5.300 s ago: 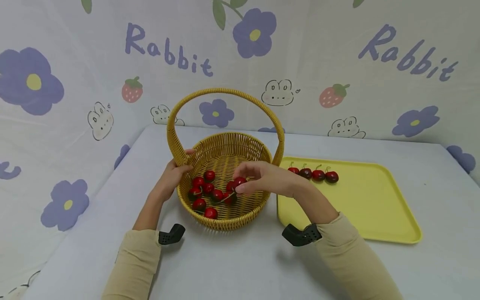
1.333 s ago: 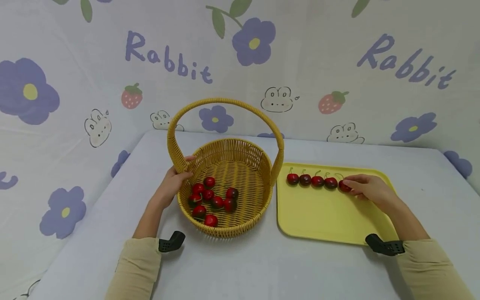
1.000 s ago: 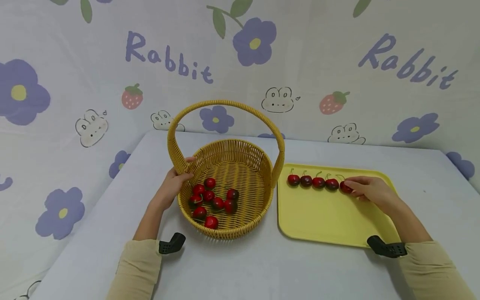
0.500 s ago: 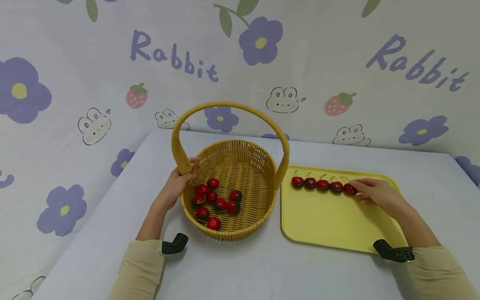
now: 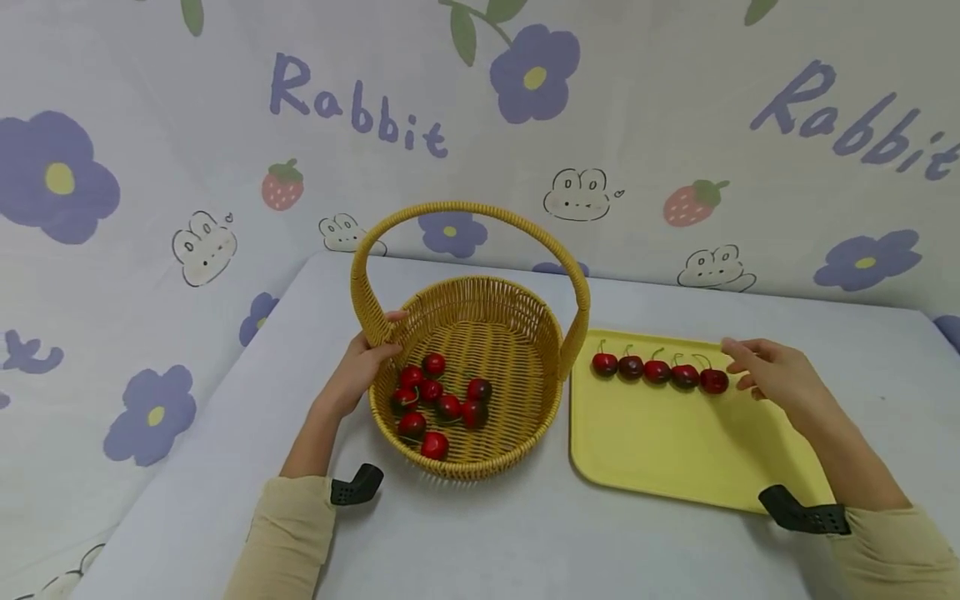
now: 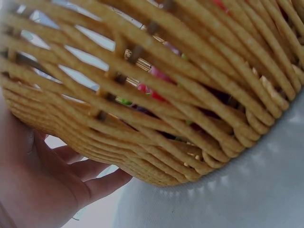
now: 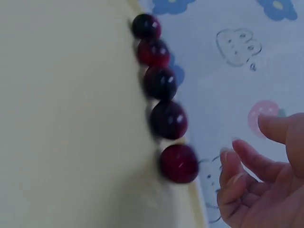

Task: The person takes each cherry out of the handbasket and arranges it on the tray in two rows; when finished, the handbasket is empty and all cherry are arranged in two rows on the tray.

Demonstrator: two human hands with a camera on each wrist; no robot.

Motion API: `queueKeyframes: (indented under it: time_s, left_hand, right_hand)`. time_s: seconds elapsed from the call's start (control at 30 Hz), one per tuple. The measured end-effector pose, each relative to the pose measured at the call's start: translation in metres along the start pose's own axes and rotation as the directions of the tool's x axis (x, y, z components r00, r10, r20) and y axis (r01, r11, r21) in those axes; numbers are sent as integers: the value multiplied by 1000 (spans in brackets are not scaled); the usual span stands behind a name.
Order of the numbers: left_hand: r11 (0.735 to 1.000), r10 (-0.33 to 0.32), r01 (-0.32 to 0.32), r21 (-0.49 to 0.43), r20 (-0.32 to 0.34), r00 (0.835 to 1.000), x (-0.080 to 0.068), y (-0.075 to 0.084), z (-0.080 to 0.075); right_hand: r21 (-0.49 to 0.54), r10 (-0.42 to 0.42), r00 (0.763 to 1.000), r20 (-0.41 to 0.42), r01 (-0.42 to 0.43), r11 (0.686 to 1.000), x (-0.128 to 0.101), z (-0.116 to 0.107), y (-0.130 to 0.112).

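Five cherries (image 5: 657, 372) in a row near far rim of yellow tray (image 5: 697, 467); more loose in wicker basket (image 5: 480, 333). Right hand (image 5: 776, 379) beside row, fingers loosely spread, holding nothing. Left hand (image 5: 360, 371) grips basket rim. Cherries likely light, round, prone to roll; pinch stem or body gently

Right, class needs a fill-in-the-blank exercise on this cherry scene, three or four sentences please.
1. The row on the yellow tray holds ____ cherries.
2. The left hand grips the wicker basket where its ____ meets the rim.
3. The right hand, beside the last cherry in the row, holds ____.
4. The rest of the cherries lie inside the ____.

Missing words: five; handle; nothing; basket
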State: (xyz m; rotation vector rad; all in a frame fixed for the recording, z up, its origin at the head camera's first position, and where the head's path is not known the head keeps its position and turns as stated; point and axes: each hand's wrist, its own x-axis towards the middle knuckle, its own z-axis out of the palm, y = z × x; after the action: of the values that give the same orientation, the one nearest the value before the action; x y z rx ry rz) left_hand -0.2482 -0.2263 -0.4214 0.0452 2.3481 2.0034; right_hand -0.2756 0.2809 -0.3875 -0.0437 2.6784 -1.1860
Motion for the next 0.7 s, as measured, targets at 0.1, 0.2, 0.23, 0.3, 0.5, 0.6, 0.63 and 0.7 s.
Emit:
queueKeyframes:
  time_s: [0.1,0.2,0.23,0.3,0.5,0.6,0.63,0.7]
  left_hand:
    - [1000,0,0,-2,0,1000,0,-1,0]
    - [1000,3,-3,-4,-1,1000,0,-1,0]
    - [1000,5,-5,-5,-2,1000,0,-2,0]
    - [1000,7,-7,-5,-3,1000,1,-2,0]
    - [1000,10,-10,0,-7,1000,2,-4,-1]
    - [1000,11,-11,0,-8,1000,3,-5,-1]
    - [1000,13,-13,-1,-8,1000,3,-5,-1]
    - [1000,14,-14,-2,-6,1000,4,-5,-1]
  right_hand:
    - [11,-66,996,54,66,998,-4,3,-16]
    - [64,-149,978,145,141,988,-9,10,-33]
    - [92,-178,966,186,163,982,-11,14,-38]
    - [148,-245,929,276,211,966,-15,22,-48]
    - [271,-419,766,488,323,907,-21,51,-80]
    - [328,-462,707,536,330,885,-22,66,-99]
    - [342,-470,692,548,327,881,-22,71,-104]
    - [367,-483,667,568,321,873,-20,80,-114]
